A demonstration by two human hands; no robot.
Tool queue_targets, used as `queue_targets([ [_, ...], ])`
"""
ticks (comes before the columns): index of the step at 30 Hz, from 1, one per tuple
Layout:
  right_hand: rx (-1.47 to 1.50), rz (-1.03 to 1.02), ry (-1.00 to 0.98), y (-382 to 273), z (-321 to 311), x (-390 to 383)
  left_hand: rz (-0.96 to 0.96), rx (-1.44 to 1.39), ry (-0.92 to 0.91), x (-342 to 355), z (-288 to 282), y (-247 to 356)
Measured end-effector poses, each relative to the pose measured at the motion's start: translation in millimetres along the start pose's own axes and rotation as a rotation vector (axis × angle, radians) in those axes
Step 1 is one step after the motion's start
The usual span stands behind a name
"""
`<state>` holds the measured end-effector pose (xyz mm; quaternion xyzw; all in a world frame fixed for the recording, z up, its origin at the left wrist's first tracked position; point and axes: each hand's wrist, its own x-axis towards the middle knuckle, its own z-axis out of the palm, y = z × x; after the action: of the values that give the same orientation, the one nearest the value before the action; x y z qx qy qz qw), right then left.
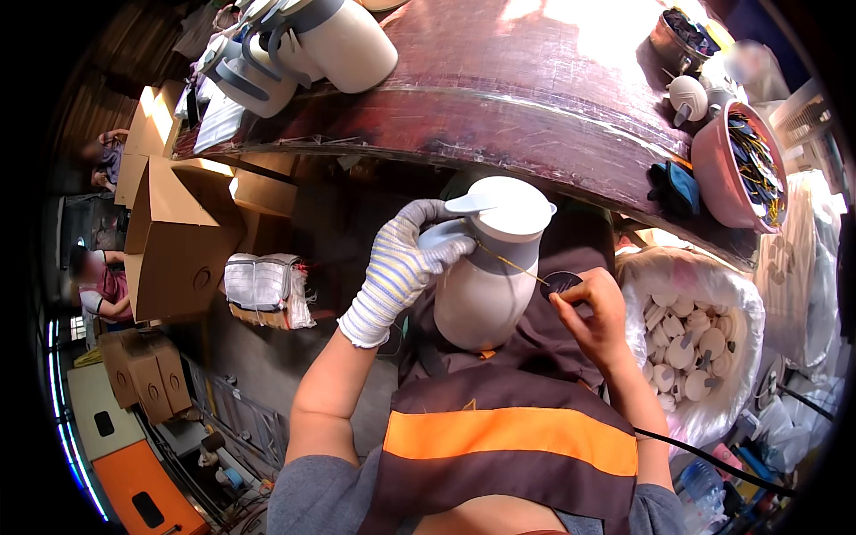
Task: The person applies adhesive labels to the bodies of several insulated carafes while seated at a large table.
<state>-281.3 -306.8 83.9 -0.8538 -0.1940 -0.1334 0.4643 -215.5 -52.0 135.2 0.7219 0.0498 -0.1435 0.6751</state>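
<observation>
I see open brown cardboard boxes stacked left of the bench, smaller closed brown cartons on the floor below them, and a small round black tag by my right hand.

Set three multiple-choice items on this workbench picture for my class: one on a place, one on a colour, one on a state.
1. Where is the white-lidded jug being held?
A. on the floor
B. in the person's lap, below the table edge
C. inside a cardboard box

2. What colour is the band across the apron?
A. orange
B. green
C. white

3. How are the hands covered?
A. both gloved
B. both bare
C. left hand gloved, right hand bare

Answers: 1 B, the jug sits over the apron under the table rim. 2 A, an orange stripe crosses the brown cloth. 3 C, a striped knit glove grips the jug's handle; the bare fingers pinch a thin stick.
</observation>
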Motion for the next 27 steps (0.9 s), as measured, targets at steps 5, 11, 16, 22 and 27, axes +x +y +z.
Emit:
queue_targets([
  [5,0.097,0.163,0.051,-0.9,4.3,1.8,0.018,0.050,-0.038,2.5,-4.2,-5.8],
  [11,0.128,0.014,-0.043,-10.2,10.9,11.9,0.052,-0.072,-0.023,-6.2,-7.2,-7.3],
  [16,0.202,0.186,0.052,-7.7,-4.8,12.0,0.318,-0.062,0.236,-3.7,-48.4,36.6],
  [22,0.252,0.251,0.050,-1.0,4.1,4.8,0.653,0.053,0.783,60.2,-111.5,66.7],
  [27,0.195,0.278,0.046,1.5,7.4,-2.0,0.836,0.258,1.082,128.3,-162.8,39.9],
])
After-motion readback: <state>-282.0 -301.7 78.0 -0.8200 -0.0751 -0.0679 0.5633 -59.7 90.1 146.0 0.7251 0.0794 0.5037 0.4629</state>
